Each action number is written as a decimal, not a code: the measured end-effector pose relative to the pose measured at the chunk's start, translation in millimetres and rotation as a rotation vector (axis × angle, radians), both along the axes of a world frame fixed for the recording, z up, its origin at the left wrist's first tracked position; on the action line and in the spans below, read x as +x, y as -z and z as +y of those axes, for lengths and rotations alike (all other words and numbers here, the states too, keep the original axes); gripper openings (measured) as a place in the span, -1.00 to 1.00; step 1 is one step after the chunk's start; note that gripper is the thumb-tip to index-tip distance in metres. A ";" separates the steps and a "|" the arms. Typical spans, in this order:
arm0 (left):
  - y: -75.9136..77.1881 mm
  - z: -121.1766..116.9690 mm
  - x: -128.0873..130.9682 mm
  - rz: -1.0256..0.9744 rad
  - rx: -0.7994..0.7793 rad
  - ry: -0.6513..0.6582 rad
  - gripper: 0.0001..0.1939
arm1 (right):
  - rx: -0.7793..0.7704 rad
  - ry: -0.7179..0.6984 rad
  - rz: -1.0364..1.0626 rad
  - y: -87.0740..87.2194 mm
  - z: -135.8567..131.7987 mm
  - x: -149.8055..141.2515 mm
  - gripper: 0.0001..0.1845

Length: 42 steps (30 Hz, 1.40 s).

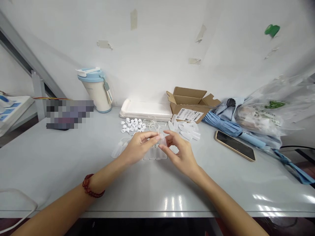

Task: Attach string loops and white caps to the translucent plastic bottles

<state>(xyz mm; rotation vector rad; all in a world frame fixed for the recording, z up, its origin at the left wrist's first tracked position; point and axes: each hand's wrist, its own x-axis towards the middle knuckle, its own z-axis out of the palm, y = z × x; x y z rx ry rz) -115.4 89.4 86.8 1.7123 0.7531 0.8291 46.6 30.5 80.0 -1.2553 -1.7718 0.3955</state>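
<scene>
Over the middle of the table, my left hand pinches a thin pale cord between thumb and forefinger. Close beside it, my right hand curves thumb and fingers around a small translucent plastic piece, partly hidden by the fingertips. Just below the hands lies a row of translucent plastic pieces. More translucent pieces with cords lie left of my left hand. Behind the hands are several small white caps, a tangle of pale cords and a pile of translucent sleeves.
A stack of white trays and an open cardboard box stand against the wall. At left is a tumbler. A phone, folded blue umbrella and plastic bag lie at right.
</scene>
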 end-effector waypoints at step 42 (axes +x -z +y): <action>16.4 -9.6 46.1 0.554 0.666 0.098 -0.45 | -0.627 0.158 -0.337 -12.0 21.3 47.6 -0.78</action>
